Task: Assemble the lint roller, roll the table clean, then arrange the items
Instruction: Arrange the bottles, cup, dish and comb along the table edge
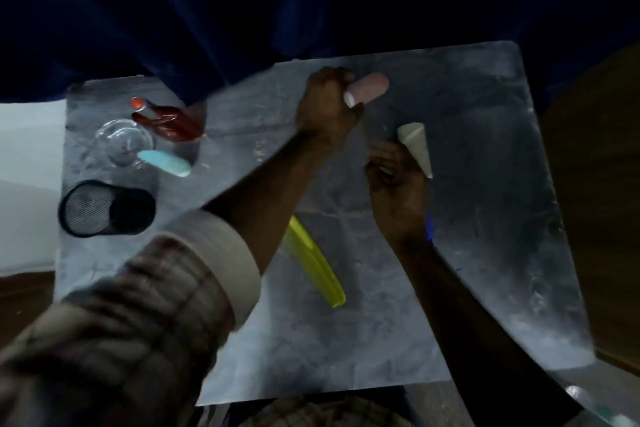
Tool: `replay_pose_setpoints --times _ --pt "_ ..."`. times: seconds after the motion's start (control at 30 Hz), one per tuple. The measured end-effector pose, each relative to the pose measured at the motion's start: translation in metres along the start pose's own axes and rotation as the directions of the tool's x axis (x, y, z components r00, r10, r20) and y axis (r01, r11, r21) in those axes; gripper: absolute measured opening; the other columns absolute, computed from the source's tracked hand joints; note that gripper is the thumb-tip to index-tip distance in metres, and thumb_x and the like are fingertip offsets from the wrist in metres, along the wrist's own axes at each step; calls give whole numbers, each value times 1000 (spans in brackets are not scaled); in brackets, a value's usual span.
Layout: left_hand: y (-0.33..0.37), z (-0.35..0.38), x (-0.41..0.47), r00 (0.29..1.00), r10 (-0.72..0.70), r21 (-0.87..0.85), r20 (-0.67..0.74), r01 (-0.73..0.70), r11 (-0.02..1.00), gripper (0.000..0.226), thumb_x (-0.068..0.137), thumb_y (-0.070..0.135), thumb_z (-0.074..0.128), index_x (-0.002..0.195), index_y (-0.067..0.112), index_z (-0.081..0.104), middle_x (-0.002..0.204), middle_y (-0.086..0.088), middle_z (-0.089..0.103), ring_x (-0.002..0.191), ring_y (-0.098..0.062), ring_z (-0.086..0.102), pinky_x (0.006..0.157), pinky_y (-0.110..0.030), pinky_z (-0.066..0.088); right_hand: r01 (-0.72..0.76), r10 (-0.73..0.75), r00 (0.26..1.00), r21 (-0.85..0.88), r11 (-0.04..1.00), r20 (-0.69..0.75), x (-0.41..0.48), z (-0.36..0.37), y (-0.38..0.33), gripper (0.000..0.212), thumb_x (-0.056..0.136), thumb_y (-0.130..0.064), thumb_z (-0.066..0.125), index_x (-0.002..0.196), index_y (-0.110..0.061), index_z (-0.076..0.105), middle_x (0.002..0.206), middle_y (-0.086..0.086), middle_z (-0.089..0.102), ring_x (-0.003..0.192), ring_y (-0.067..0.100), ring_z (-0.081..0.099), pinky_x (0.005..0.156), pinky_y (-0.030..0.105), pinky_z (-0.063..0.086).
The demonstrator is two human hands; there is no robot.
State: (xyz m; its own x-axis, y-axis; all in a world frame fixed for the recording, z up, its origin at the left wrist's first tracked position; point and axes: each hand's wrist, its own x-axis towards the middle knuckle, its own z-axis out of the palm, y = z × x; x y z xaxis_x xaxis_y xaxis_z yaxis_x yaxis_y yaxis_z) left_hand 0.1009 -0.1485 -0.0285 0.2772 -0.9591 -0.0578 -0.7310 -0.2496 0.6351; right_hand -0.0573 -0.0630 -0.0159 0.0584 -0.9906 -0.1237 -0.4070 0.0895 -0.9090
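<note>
My left hand [327, 107] grips the end of a pink cylindrical piece [369, 90] near the far edge of the grey table [485, 184]. My right hand [394, 187] holds a white tapered piece [417, 146] that points up and away from the palm, just right of my left wrist. The two pieces are apart. A yellow-green elongated cover [315, 267] lies on the table between my forearms. The picture is dim and blurred, so finer detail of the roller parts is hard to make out.
At the left side lie a red item [166, 120], a clear glass dish [123, 142], a light blue oblong piece [164, 163] and a black mesh cup [104, 208] on its side. A dark blue curtain [242, 10] hangs beyond the far edge.
</note>
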Motion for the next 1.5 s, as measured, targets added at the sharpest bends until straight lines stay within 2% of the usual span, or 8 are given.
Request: replay_pose_setpoints --times 0.23,0.43,0.5,0.63,0.77,0.9,1.23,1.5 --pt "-4 4 23 996 -90 189 29 83 978 47 90 50 74 128 22 71 129 -3 75 121 -27 69 94 -38 57 -40 40 999 23 999 32 1 -20 17 32 100 11 42 128 20 52 105 18 62 95 18 65 87 20 55" --pt "-25 -16 -73 941 -225 -229 -251 168 959 48 81 54 84 121 30 71 113 13 77 104 -4 73 90 -26 59 -156 100 978 320 935 183 13 2 -12 30 93 2 66 123 2 63 113 20 70 103 30 67 84 42 57" --pt "-38 -20 -115 898 -272 -326 -346 157 932 45 80 51 84 119 32 72 108 19 76 101 8 70 90 -22 59 -95 35 957 197 976 287 16 19 -22 33 91 -20 72 122 -13 66 110 7 75 101 23 73 77 39 61" --pt "-73 -31 -184 804 -363 -440 -471 143 887 47 84 45 85 127 40 67 119 15 74 109 -12 72 90 -41 61 46 -68 861 55 997 504 5 71 -40 30 82 -47 72 104 -27 70 89 -7 78 72 5 71 64 31 57" --pt "-116 -45 -220 693 -497 -542 -522 181 821 53 83 36 88 130 37 65 121 14 72 105 -12 72 80 -26 61 216 -149 752 -27 976 642 -24 126 -54 24 85 -46 69 100 -28 67 89 -10 77 77 5 72 69 36 60" --pt "-149 -62 -235 637 -558 -576 -532 210 790 57 84 37 86 135 33 62 130 16 70 116 -10 70 95 -41 62 385 -251 693 -52 922 676 -48 172 -74 17 87 -30 66 103 -24 64 92 -11 75 84 4 72 76 36 61" --pt "-181 -64 -235 712 -521 -648 -471 121 752 76 88 6 81 154 12 45 153 -4 57 144 -22 57 118 -55 49 547 -350 678 -126 828 646 -63 217 -77 34 96 -20 65 130 -18 63 124 0 70 110 12 68 97 32 56" --pt "-185 -60 -236 689 -528 -619 -497 145 772 72 90 16 80 153 12 45 152 -8 57 144 -26 56 119 -56 46 564 -366 670 -122 816 646 -70 222 -71 36 96 -17 66 131 -11 64 124 6 70 112 17 68 95 39 57"
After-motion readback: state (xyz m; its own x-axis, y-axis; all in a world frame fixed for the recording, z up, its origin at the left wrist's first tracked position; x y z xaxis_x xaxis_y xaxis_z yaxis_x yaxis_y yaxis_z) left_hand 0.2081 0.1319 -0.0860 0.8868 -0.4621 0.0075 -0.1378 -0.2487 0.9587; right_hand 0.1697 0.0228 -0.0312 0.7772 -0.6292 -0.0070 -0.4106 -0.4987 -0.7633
